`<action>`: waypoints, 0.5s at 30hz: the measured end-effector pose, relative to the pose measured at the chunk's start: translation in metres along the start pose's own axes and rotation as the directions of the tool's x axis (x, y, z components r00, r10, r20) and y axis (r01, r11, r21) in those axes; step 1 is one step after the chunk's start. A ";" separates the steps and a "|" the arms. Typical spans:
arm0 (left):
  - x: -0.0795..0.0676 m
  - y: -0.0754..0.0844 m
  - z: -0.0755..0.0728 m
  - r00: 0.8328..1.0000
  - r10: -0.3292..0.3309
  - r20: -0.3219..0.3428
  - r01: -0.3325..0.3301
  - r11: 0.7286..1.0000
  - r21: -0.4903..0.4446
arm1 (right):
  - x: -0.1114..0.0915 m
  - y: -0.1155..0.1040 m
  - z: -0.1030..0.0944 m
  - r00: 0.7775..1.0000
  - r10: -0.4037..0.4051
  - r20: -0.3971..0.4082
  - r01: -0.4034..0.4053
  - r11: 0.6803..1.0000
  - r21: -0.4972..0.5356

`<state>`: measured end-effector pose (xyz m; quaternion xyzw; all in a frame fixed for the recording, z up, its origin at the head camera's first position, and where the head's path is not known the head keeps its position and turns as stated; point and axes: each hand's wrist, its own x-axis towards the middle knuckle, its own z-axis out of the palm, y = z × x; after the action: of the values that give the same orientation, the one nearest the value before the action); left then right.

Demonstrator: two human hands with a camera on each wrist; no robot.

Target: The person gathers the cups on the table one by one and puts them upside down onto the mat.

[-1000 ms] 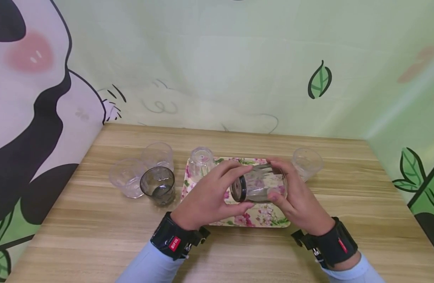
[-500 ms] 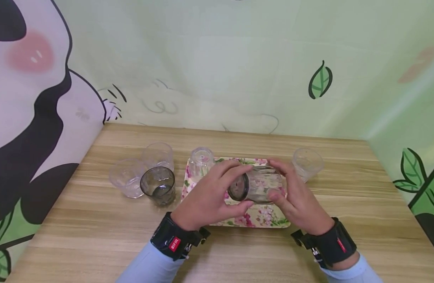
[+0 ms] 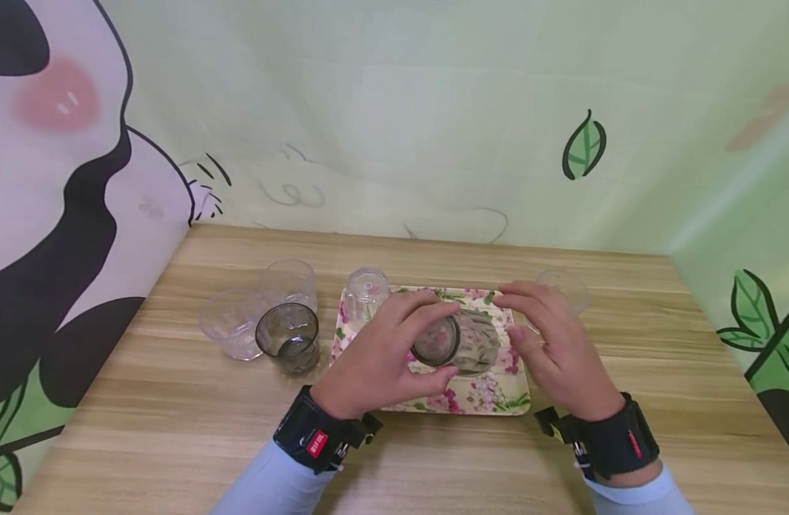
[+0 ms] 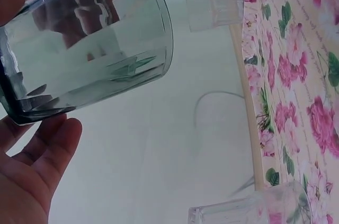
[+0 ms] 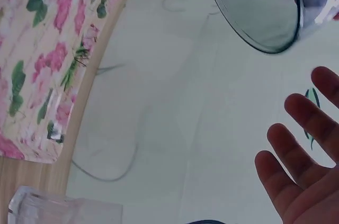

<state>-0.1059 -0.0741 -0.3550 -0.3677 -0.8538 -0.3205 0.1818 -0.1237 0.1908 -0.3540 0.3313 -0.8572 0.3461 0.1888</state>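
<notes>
A grey-tinted drinking glass [image 3: 476, 343] is held on its side above a floral tray [image 3: 510, 397]. My left hand [image 3: 384, 354] grips it around its dark, thick base end, thumb below and fingers above in the head view. The left wrist view shows left fingertips [image 4: 66, 134] against the tinted glass [image 4: 106, 38] near its base. To the right, my right hand [image 3: 558, 347] stands apart from the rim, fingers spread and holding nothing. In the right wrist view its fingers [image 5: 312, 121] are clear of the glass [image 5: 259, 7].
An upside-down clear glass [image 3: 366, 295] stands at the tray's back left corner. Left of the tray are a dark tinted glass [image 3: 287, 340] and two clear glasses, one in front [image 3: 229, 325] and one behind [image 3: 287, 280]. Another clear glass [image 3: 571, 286] is partly hidden behind my right hand.
My right hand has let go of the tinted glass and moved right. The glass has turned, its base now facing the head camera more. My left hand has stayed in place.
</notes>
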 end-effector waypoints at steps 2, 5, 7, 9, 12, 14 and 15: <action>0.000 0.000 0.001 1.000 0.000 0.004 0.000 1.000 -0.002 | 0.000 -0.001 -0.004 1.000 0.014 -0.007 -0.014 1.000 -0.027; 0.000 0.001 0.002 1.000 -0.009 0.016 0.009 1.000 -0.006 | 0.001 -0.001 -0.008 0.999 0.028 -0.020 -0.029 0.998 -0.060; 0.001 0.001 0.002 1.000 -0.015 0.025 0.015 1.000 -0.008 | 0.001 0.000 -0.009 0.999 0.033 -0.024 -0.035 0.996 -0.078; 0.001 0.001 0.002 0.999 -0.022 0.032 0.022 1.000 -0.007 | 0.002 0.000 -0.010 0.999 0.026 -0.026 -0.029 0.995 -0.095; 0.002 0.001 0.002 0.999 -0.030 0.037 0.030 1.000 -0.007 | 0.002 0.001 -0.010 0.999 0.018 -0.030 -0.021 0.993 -0.116; 0.002 0.000 0.003 0.999 -0.030 0.039 0.031 1.000 -0.006 | 0.002 0.001 -0.011 0.999 0.020 -0.029 -0.024 0.992 -0.126; 0.002 0.000 0.003 0.999 -0.032 0.040 0.032 0.999 -0.007 | 0.002 0.002 -0.011 0.999 0.025 -0.028 -0.028 0.991 -0.129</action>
<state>-0.1074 -0.0707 -0.3558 -0.3611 -0.8618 -0.3193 0.1581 -0.1252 0.1988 -0.3462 0.3025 -0.8796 0.2966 0.2164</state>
